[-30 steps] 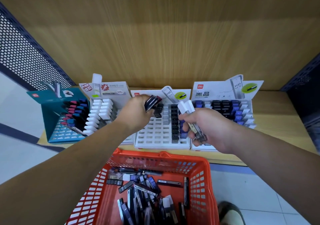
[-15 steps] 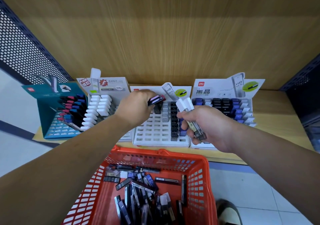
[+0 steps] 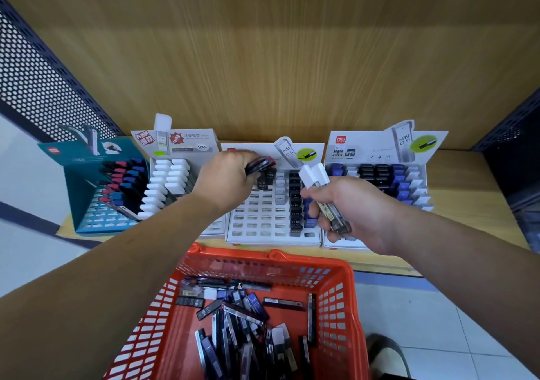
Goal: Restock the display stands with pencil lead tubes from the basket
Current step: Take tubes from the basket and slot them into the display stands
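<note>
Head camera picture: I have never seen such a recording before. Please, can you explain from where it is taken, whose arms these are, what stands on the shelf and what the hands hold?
There is no machine here. A person wears a camera on the head, so you look forward and down along their own two bare arms. On the wooden shelf four display stands sit side by side: a teal stand, a stand with white-capped tubes, a middle white stand with many vacant slots, and a right stand with black and blue tubes. Below, an orange basket holds loose lead tubes. The left hand grips a few dark tubes over the middle stand. The right hand grips two clear tubes with white caps.
</note>
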Available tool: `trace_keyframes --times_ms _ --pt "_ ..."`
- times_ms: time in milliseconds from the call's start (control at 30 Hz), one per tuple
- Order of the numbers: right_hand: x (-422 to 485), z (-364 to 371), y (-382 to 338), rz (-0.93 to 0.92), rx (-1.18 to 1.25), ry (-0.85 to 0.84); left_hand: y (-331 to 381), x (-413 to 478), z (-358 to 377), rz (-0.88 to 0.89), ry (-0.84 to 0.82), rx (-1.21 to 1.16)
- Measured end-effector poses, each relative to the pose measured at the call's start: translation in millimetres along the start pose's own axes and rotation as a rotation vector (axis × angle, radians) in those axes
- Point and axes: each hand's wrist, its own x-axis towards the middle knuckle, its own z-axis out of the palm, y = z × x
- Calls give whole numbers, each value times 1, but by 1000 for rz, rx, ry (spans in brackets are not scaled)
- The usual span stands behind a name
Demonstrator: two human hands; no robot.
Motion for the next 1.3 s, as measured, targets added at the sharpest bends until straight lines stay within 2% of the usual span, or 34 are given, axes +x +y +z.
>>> trace_keyframes --times_ms 233,400,467,633,800,967,1133,1200,1300 --pt "0 1 0 -2 12 -12 1 5 3 -122 -55 -127" --pt "4 3 -4 -11 3 -3 -7 -4 -2 -132 -85 -166" --pt "7 7 -5 -67 -45 40 -7 -11 -10 -228 -48 -305" --pt "14 26 -13 -161 -146 171 6 -22 -27 -459 -5 -863" --pt "30 44 -22 -150 51 264 3 -29 -36 -575 29 -1109" --pt "37 50 -25 -139 175 204 -5 -33 -33 -607 -6 -1137" --pt "53 62 -33 -212 295 334 -8 -29 -17 -660 -30 -1091" --pt "55 63 -34 -258 176 371 -13 -26 -11 -673 -30 -1062" --pt "54 54 -37 -351 -273 428 -19 -25 1 -660 -62 -966"
